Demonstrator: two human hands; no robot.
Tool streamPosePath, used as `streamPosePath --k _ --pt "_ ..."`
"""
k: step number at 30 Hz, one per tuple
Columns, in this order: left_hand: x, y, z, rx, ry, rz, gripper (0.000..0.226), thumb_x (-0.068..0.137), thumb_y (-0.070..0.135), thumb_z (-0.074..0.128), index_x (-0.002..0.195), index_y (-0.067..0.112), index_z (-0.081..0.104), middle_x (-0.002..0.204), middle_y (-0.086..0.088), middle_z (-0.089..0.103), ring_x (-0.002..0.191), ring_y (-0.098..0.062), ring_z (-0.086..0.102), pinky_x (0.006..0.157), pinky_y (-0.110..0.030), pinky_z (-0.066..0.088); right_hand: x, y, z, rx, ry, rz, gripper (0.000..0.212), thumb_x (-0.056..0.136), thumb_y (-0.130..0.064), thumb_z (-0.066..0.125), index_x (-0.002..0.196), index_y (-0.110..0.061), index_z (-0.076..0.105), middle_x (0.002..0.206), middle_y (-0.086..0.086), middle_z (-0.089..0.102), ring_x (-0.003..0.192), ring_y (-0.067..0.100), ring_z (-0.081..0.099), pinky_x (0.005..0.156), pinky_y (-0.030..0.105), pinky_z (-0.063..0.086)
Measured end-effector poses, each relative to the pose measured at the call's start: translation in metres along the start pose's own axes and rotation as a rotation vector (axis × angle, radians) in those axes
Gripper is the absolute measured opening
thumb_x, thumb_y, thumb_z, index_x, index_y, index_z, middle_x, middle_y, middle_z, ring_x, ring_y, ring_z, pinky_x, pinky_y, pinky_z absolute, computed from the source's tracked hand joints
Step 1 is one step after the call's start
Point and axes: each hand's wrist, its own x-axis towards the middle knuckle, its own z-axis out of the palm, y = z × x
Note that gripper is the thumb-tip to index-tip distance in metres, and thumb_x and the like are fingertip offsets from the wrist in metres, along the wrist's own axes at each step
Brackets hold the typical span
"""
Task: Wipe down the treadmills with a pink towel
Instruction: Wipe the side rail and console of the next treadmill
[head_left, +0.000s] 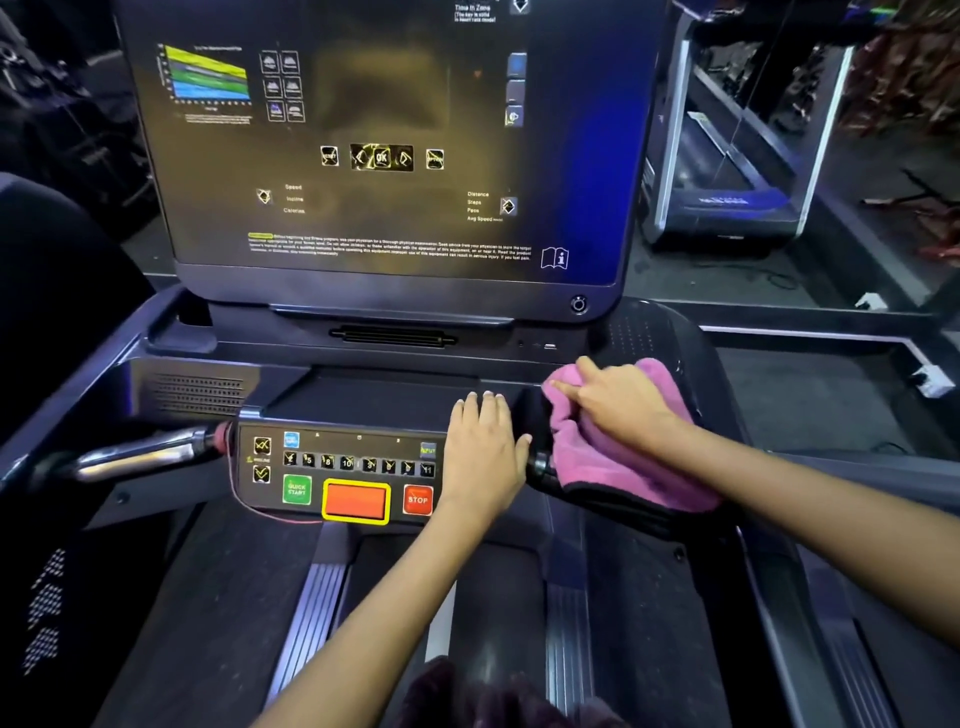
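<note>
Treadmill (156, 374) with dark console screen (384, 156) at the far side and button panel (337, 473) near the centre, a chrome grip (140, 457) projecting to the panel's left. Pink towel (623, 467) draped over the right-hand grip, just right of the panel. Right hand (618, 400) presses the towel, fingers bent into the cloth; left hand (483, 452) lies flat, fingers straight, on the panel's right end, holding nothing.

The right hand (618, 400) presses a pink towel (613, 457) on the treadmill (363, 395) handle; the left hand (483, 457) lies flat on the button panel (337, 467).
</note>
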Motion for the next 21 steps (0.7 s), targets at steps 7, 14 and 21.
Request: streamPosePath --k 7,14,21 --pt "-0.001 -0.001 0.002 0.055 0.047 0.041 0.054 0.094 0.035 0.045 0.136 0.0 0.043 0.139 -0.015 0.047 0.132 -0.037 0.037 0.11 -0.045 0.026 0.014 -0.028 0.01 -0.026 0.031 0.039 0.043 0.093 -0.02 0.039 0.136 -0.021 0.04 0.114 0.011 0.049 0.087 0.029 0.063 0.06 0.035 0.041" --pt "0.002 -0.002 0.006 0.039 0.051 0.062 0.054 0.096 0.035 0.04 0.138 0.001 0.038 0.141 -0.014 0.044 0.127 -0.033 0.039 0.111 -0.042 0.021 -0.028 0.021 0.023 0.095 -0.002 0.136 0.042 0.094 -0.023 0.038 0.134 -0.031 0.047 0.109 0.013 0.048 0.08 0.031 0.061 0.055 0.036 0.037" --pt "0.004 0.004 0.003 0.036 0.023 0.016 0.049 0.095 0.034 0.038 0.133 0.002 0.04 0.133 -0.014 0.046 0.12 -0.033 0.041 0.103 -0.042 0.026 -0.01 -0.02 0.014 0.167 -0.014 0.136 0.046 0.096 -0.023 0.037 0.141 -0.029 0.035 0.123 0.014 0.044 0.095 0.033 0.061 0.062 0.038 0.035"
